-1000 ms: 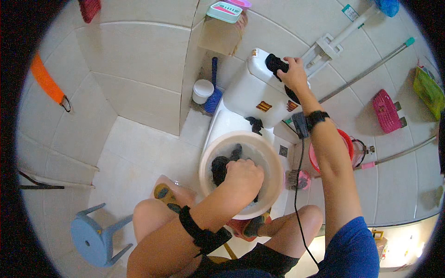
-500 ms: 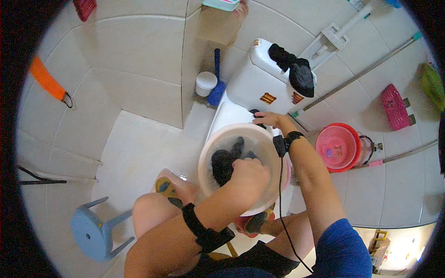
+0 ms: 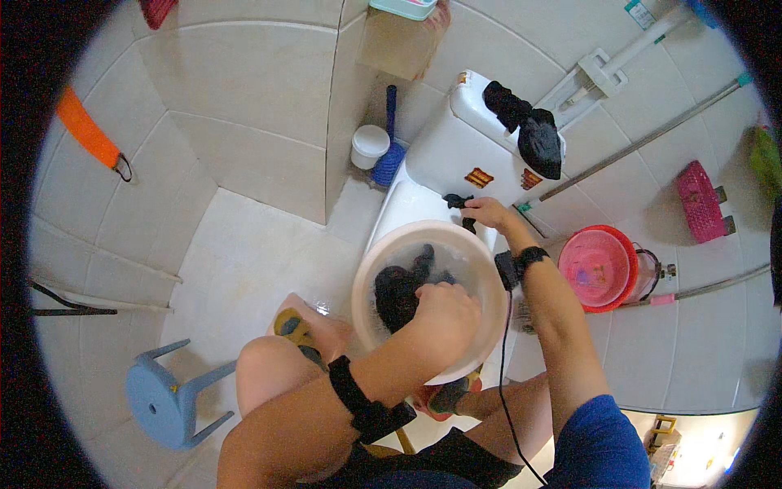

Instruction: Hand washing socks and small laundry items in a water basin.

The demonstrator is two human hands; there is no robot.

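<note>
A pale basin (image 3: 364, 314) of cloudy water stands in front of the white toilet (image 3: 399, 205). Inside it lies a bunched wet black cloth (image 3: 396, 295), with darker pieces under the water. My left hand (image 3: 446, 322) is closed at the cloth's right side, gripping dark fabric; its fingertips are partly hidden. Beyond the basin, my right hand (image 3: 487, 213) pinches a small black cloth (image 3: 458, 200) lying on the toilet's white surface. Another end of black fabric shows beneath the fingers. Both forearms wear black straps, and a cable hangs from the right one.
Black cloths (image 3: 538, 143) are draped on the cistern (image 3: 456, 138). To the right sit stacked pink and red basins (image 3: 599, 265). A blue stool (image 3: 163, 405) stands at the lower left. A blue brush (image 3: 388, 163) and white tub (image 3: 371, 143) are beside the toilet.
My right hand's fingers, earlier spread over the small black cloth, have drawn together on it. My left hand stays in the basin. The whole view has shifted slightly.
</note>
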